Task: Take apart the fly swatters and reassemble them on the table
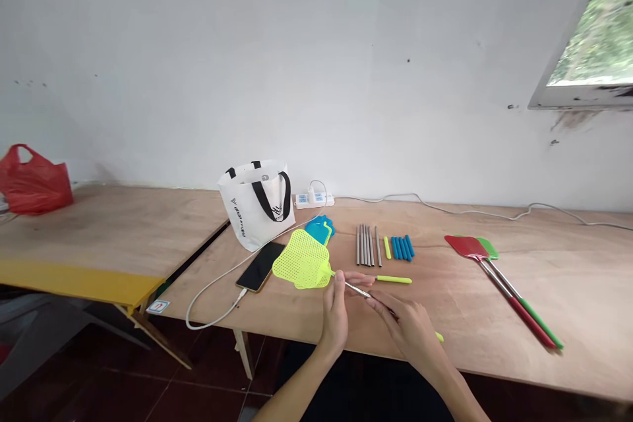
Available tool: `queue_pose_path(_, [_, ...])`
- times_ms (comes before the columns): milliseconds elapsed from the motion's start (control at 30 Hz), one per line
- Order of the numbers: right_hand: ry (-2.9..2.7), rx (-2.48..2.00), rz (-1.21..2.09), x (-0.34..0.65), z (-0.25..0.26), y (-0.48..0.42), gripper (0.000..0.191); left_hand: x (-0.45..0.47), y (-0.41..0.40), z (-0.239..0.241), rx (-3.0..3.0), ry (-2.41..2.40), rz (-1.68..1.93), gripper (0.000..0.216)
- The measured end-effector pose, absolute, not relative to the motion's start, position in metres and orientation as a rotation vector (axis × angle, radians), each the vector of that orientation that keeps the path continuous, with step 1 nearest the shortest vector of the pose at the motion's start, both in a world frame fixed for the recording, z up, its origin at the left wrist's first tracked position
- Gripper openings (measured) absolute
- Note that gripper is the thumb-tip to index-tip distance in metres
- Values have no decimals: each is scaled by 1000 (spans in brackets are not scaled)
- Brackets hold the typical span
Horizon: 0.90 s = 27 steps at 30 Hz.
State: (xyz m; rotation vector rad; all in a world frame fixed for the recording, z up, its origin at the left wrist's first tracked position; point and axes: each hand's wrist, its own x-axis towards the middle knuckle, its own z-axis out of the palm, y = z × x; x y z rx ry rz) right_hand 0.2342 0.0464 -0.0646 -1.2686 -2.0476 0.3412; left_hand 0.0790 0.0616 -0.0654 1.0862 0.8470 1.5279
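Head view; hands (408, 324) on swatter (302, 257), near table edge (370, 345)

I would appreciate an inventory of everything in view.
Wall: 1, white, rear
Window: 1, pale frame, upper right
Tables: 2, brown, left and centre
Plastic bag: 1, red, left table
Tote bag: 1, white, beside phone
Phone: 1, black, centre table
Label: 1, white, table corner
Power strip: 1, white, near wall
Cables: 2, pale, by phone and wall
Swatter heads: count unclear, blue, by tote bag
Metal tubes: several, silver, centre table
Sleeves: about five blue, one lime, beside tubes
Swatters: 2, red and green, right side
Handle: 1, lime, beyond hands
Held swatter: 1, lime, in both hands
Left hand: 1, near swatter's head
Right hand: 1, on rod
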Motion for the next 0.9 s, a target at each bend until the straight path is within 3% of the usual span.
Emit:
queue_pose_path(233, [-2028, -1269, 77, 220, -73, 42, 51, 96, 51, -79, 1053, 872, 1533, 55])
queue_pose_path(633, [-2022, -1309, -44, 217, -68, 41, 54, 85, 50, -62, 1024, 766, 1527, 45])
queue_pose_path(900, [-2073, -1373, -15, 277, -70, 69, 49, 37, 80, -39, 759, 595, 1878, 48])
